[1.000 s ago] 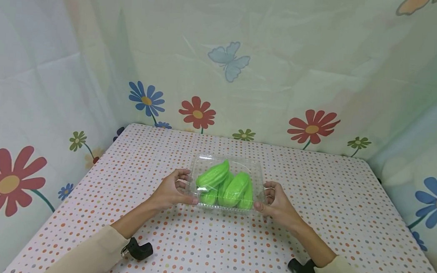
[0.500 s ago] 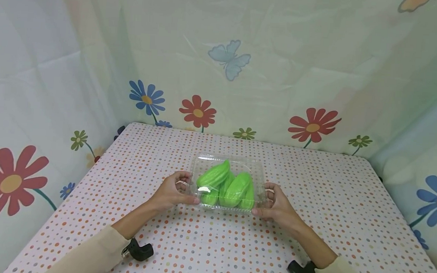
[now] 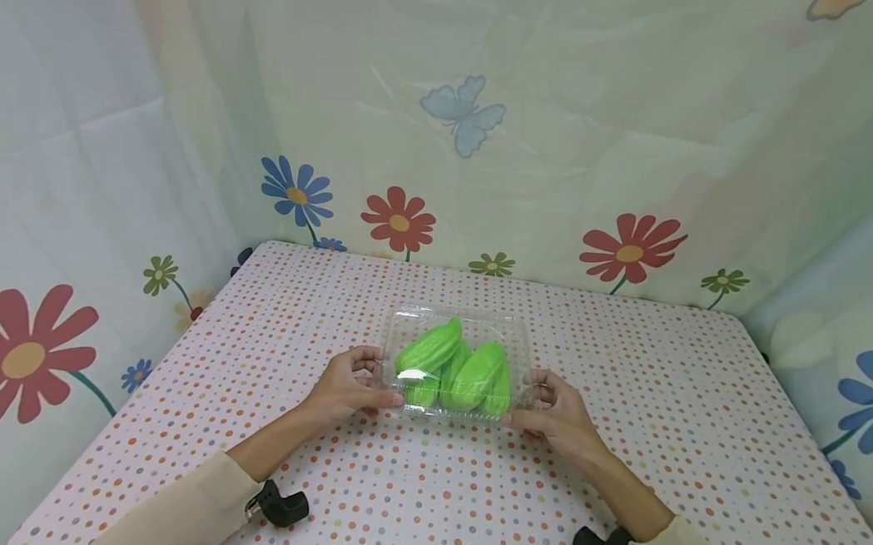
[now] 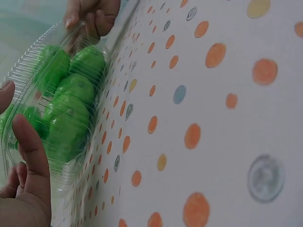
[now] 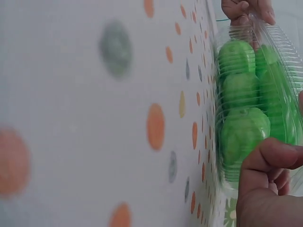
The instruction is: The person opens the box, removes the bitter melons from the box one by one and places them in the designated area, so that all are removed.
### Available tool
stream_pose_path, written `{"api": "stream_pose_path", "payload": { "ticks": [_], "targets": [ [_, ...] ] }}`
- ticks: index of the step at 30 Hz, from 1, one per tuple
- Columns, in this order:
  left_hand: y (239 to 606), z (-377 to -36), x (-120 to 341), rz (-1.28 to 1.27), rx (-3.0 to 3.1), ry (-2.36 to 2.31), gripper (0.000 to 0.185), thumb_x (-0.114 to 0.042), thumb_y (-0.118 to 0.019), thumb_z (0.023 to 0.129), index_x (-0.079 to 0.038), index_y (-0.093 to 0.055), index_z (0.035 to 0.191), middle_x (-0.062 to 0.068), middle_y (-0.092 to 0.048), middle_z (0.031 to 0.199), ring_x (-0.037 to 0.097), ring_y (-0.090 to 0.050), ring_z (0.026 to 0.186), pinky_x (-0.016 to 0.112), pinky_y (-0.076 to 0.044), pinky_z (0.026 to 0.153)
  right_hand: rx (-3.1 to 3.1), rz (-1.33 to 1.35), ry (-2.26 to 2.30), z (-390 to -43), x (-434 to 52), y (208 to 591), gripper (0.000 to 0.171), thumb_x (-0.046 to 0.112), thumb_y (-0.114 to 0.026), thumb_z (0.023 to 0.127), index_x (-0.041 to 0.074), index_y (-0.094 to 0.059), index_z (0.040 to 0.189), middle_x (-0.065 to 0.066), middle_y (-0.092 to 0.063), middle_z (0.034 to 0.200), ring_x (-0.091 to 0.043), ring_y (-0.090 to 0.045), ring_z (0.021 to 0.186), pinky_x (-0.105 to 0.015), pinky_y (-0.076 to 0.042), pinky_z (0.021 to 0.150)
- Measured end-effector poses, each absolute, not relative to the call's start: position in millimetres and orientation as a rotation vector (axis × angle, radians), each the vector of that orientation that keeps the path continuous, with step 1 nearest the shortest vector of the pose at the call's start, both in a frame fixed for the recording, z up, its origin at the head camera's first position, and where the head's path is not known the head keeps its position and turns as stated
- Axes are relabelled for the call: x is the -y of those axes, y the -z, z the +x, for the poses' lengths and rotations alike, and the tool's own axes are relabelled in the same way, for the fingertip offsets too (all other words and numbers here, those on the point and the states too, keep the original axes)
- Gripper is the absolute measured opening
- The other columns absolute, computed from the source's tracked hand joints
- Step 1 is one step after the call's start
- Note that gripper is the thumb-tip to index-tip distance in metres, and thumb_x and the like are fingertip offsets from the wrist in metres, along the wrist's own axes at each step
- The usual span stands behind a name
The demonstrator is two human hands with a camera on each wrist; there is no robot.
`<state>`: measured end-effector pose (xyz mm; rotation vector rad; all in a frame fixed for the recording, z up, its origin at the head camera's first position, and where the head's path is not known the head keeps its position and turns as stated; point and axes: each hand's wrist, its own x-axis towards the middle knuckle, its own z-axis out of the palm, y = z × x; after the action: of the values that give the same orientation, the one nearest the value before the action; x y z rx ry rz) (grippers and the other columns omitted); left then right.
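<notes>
A clear plastic clamshell container point(image 3: 517, 337) stands on the table, its lid down over several bright green, ridged fruit-like pieces point(image 3: 475, 377). My left hand point(image 3: 341, 390) grips its left end, the thumb at the near corner and the fingers along the side. At the other end my right hand point(image 3: 564, 415) holds the near right corner the same way. In the left wrist view the green pieces point(image 4: 68, 125) show through the ribbed wall. The right wrist view has the right thumb bent at the container's rim. Some fingertips are hidden behind the plastic.
A white cloth with coloured dots covers the table point(image 3: 423, 488). Flower-printed curtains point(image 3: 532, 178) hang behind it and at both sides. Black curved pieces point(image 3: 281, 505) are worn at both wrists beside the beige sleeves.
My right thumb has moved slightly inward along the container's near edge. Both hands keep hold of the container, which stays in about the same place. The head view has shifted a little.
</notes>
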<state>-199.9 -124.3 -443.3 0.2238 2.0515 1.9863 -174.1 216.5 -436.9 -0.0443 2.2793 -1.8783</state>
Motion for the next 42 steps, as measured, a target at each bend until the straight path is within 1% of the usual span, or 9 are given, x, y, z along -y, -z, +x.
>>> {"api": "stream_pose_path", "payload": {
  "ticks": [5, 12, 17, 21, 24, 29, 36, 39, 42],
  "targets": [
    [443, -199, 124, 0.213, -2.019, -2.023, 0.069, -0.003, -0.089, 0.075, 0.006, -0.052, 0.132, 0.017, -0.049, 0.111, 0.02, -0.072, 0.077, 0.043, -0.064, 0.067, -2.259, -0.057, 1.934, -173, -215, 438, 0.065, 0.003, -0.086, 0.075, -0.007, -0.046, 0.126, -0.011, -0.054, 0.09, -0.014, -0.052, 0.057, -0.029, -0.049, 0.051],
    [442, -197, 121, 0.201, -1.999, -2.069, 0.07, -0.001, -0.089, 0.074, 0.01, -0.052, 0.133, 0.024, -0.05, 0.116, 0.02, -0.073, 0.075, 0.045, -0.063, 0.07, -2.249, -0.023, 1.991, -171, -214, 441, 0.064, 0.001, -0.086, 0.075, -0.009, -0.049, 0.126, -0.008, -0.055, 0.083, -0.014, -0.05, 0.055, -0.028, -0.049, 0.051],
    [443, -196, 120, 0.193, -2.029, -2.093, 0.066, -0.002, -0.09, 0.073, 0.011, -0.056, 0.128, 0.026, -0.055, 0.115, 0.021, -0.072, 0.07, 0.042, -0.064, 0.067, -2.21, 0.015, 2.064, -171, -213, 444, 0.062, -0.003, -0.084, 0.074, -0.01, -0.049, 0.125, -0.005, -0.053, 0.08, -0.01, -0.047, 0.054, -0.025, -0.046, 0.049],
    [446, -196, 119, 0.188, -2.052, -2.086, 0.06, -0.005, -0.091, 0.073, 0.011, -0.059, 0.121, 0.024, -0.069, 0.101, 0.03, -0.073, 0.066, 0.042, -0.063, 0.063, -2.118, 0.008, 2.15, -171, -213, 446, 0.056, -0.007, -0.083, 0.073, -0.011, -0.048, 0.116, -0.002, -0.051, 0.077, -0.008, -0.043, 0.053, -0.022, -0.04, 0.048],
    [447, -196, 120, 0.173, -2.055, -2.07, 0.055, -0.007, -0.091, 0.073, 0.01, -0.06, 0.115, 0.021, -0.075, 0.088, 0.035, -0.074, 0.068, 0.044, -0.063, 0.064, -2.071, 0.003, 2.183, -171, -213, 446, 0.052, -0.008, -0.082, 0.074, -0.012, -0.047, 0.111, -0.001, -0.049, 0.075, -0.007, -0.04, 0.053, -0.021, -0.037, 0.047],
    [450, -196, 121, 0.163, -2.075, -2.056, 0.046, -0.01, -0.092, 0.073, 0.007, -0.063, 0.103, 0.017, -0.076, 0.084, 0.033, -0.074, 0.068, 0.043, -0.063, 0.062, -2.091, 0.018, 2.175, -171, -211, 447, 0.043, -0.008, -0.082, 0.074, -0.009, -0.05, 0.104, -0.001, -0.048, 0.075, -0.007, -0.039, 0.052, -0.021, -0.036, 0.047],
    [453, -195, 120, 0.142, -2.067, -2.075, 0.035, -0.008, -0.092, 0.072, 0.002, -0.062, 0.086, 0.011, -0.074, 0.077, 0.027, -0.073, 0.067, 0.044, -0.064, 0.065, -2.112, 0.022, 2.177, -169, -210, 448, 0.028, -0.006, -0.079, 0.075, 0.002, -0.053, 0.082, 0.002, -0.047, 0.064, -0.008, -0.038, 0.05, -0.022, -0.035, 0.047],
    [453, -194, 120, 0.154, -2.062, -2.086, 0.033, -0.007, -0.092, 0.072, 0.002, -0.062, 0.085, 0.01, -0.073, 0.076, 0.028, -0.074, 0.07, 0.045, -0.064, 0.066, -2.114, 0.001, 2.182, -169, -210, 449, 0.027, -0.007, -0.078, 0.076, 0.006, -0.053, 0.075, 0.003, -0.047, 0.059, -0.009, -0.038, 0.049, -0.022, -0.034, 0.047],
    [453, -193, 119, 0.16, -2.094, -2.076, 0.032, -0.008, -0.092, 0.072, -0.001, -0.063, 0.082, 0.007, -0.071, 0.075, 0.026, -0.073, 0.067, 0.042, -0.063, 0.063, -2.1, -0.026, 2.199, -169, -210, 450, 0.03, -0.008, -0.075, 0.078, 0.007, -0.051, 0.068, 0.004, -0.044, 0.056, -0.009, -0.036, 0.048, -0.022, -0.032, 0.046]
  ]
}}
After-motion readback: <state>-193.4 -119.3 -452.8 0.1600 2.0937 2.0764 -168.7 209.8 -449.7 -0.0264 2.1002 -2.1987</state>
